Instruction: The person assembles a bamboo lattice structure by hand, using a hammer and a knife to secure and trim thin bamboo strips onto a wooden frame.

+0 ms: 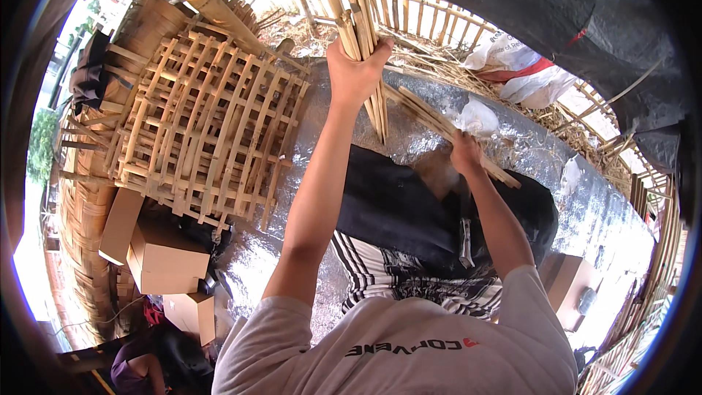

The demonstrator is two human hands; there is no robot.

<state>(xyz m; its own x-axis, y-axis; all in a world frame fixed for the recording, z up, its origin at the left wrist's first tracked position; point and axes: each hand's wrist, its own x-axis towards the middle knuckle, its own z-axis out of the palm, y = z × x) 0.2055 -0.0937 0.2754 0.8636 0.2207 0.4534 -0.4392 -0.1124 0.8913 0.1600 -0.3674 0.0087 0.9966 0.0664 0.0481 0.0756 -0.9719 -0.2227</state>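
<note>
My left hand (354, 72) is raised and closed around a bundle of split bamboo sticks (360, 20) that stands nearly upright. Lower and to the right, my right hand (466, 153) grips a few longer bamboo strips (428, 118). These strips lie slanted across a shiny silver sheet (325, 128). A black cloth (395, 208) lies on the sheet under my arms, with a striped black-and-white cloth (384, 274) below it.
A stack of bamboo lattice frames (205, 121) fills the left side. Cardboard boxes (164, 256) sit below it. A white plastic sack (521, 66) lies at the back right among straw, by a bamboo fence (409, 7). Another person (146, 366) crouches at lower left.
</note>
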